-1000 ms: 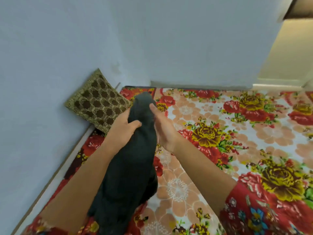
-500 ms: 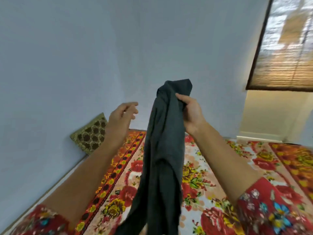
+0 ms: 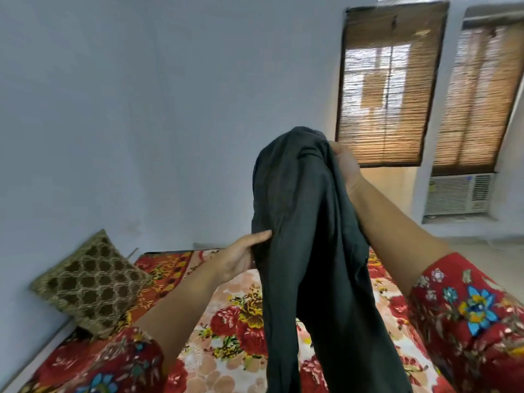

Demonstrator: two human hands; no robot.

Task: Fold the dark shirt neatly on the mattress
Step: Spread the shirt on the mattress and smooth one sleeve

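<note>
Above the floral mattress (image 3: 226,290), your right hand (image 3: 344,163) pinches the dark shirt (image 3: 309,251) aloft (bunched, hanging); your left hand (image 3: 241,256) grips its left edge.

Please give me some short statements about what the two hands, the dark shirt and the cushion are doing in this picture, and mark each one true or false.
1. The right hand holds the dark shirt up by its top. True.
2. The shirt lies flat and folded on the mattress. False: it hangs bunched in the air above the mattress.
3. The left hand touches the shirt's left edge, lower than the right hand. True.
4. The cushion sits under the windows on the right. False: it leans against the wall on the left.
5. Both window blinds are lowered. True.
</note>
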